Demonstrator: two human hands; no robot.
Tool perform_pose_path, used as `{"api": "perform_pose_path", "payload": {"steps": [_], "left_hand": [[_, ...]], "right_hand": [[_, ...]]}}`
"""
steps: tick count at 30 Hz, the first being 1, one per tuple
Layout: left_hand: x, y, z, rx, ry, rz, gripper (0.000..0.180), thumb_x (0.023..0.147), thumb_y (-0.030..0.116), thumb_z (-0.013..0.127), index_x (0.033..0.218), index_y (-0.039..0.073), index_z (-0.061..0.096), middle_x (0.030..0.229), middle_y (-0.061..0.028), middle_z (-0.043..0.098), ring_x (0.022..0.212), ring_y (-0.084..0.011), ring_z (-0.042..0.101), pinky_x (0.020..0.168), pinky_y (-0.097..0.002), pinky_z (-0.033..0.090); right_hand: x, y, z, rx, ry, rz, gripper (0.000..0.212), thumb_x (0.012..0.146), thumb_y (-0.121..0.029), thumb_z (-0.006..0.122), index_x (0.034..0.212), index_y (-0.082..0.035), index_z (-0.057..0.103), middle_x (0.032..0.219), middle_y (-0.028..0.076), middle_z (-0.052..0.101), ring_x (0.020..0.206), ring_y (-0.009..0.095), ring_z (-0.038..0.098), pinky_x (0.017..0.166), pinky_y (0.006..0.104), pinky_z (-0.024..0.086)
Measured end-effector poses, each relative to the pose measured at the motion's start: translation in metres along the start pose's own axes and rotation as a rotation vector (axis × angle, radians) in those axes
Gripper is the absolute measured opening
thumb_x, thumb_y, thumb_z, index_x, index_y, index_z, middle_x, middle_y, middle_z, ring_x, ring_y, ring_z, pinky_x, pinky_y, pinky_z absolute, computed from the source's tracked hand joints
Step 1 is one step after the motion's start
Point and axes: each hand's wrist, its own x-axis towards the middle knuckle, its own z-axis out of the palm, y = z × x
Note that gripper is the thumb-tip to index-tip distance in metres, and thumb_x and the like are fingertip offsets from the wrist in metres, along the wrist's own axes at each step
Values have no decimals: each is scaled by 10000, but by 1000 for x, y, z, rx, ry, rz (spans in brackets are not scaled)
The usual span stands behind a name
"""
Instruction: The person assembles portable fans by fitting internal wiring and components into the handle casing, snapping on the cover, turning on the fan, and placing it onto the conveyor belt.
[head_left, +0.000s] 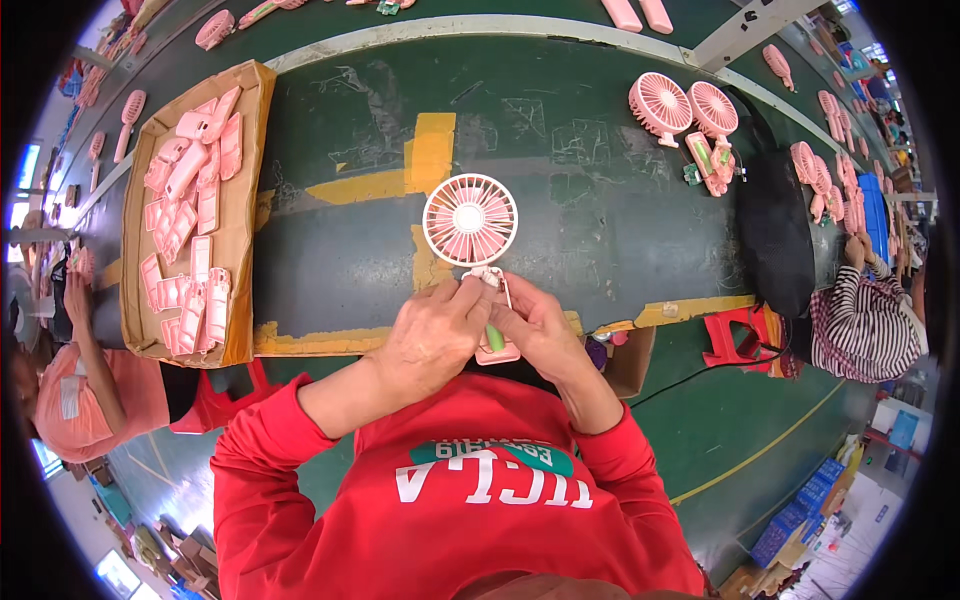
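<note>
Far to my left a person in an orange top (75, 400) sits at the edge of the green work table (600, 180). Next along is a shallow cardboard tray (245, 200) lying on the table, filled with pink plastic handle shells (190, 220) stacked loosely in rows.

My left hand (435, 335) comes in over my red sleeve and is curled closed around the handle of the pink handheld fan (470, 222), thumb and fingertips pinched at the neck just below the round grille. The fan sits right in front of me, its head lying over the table's near edge by the yellow tape marks (430, 150), its handle pointing back toward my chest. My right hand (545, 330) is closed on the same handle from the other side (a small green part (494, 337) shows between my two hands, though I cannot tell which hand pins it).

Further right, well apart from my work, two finished pink fans (685, 105) stand together near the table's far edge, beside a black bag (775, 235). A red stool (735, 335) stands below the table, and a person in a striped shirt (860, 325) sits at the far right.
</note>
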Motion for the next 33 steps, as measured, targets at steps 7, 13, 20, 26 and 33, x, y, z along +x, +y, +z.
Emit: {"api": "perform_pose_path", "payload": {"steps": [7,13,20,26,33], "left_hand": [[0,-1,4,-1,60,-10,410,656,1,573,1065,-29,560,934,-148,550,784,-302,593,647,-391,512],[3,-4,4,12,57,0,396,649,7,583,1042,-40,570,914,-143,552,778,-300,593,623,-386,512],[9,-9,2,-37,8,46,361,648,24,595,1003,-35,580,874,-115,546,783,-290,589,628,-390,507],[8,-16,0,-153,73,48,326,672,47,657,984,10,573,891,-121,585,775,-316,604,617,-396,509],[0,-13,9,-251,208,-136,327,744,4,635,1057,33,544,866,-158,621,723,-366,617,596,-419,503]], "right_hand": [[2,1,3,49,52,-9,322,930,-74,483,1236,22,458,1058,27,568,922,65,531,798,225,449],[1,0,2,30,63,-5,336,912,-27,446,1244,26,448,1067,30,568,943,70,525,815,221,440],[5,7,-1,-181,56,-72,343,910,-20,443,1250,25,437,1080,36,564,962,73,519,830,226,430],[3,6,3,-9,63,-31,290,934,-91,486,1208,3,472,1038,25,570,932,78,535,825,233,441],[12,1,1,82,126,99,265,959,-232,488,1095,-8,525,961,35,593,823,73,573,712,228,486]]}}
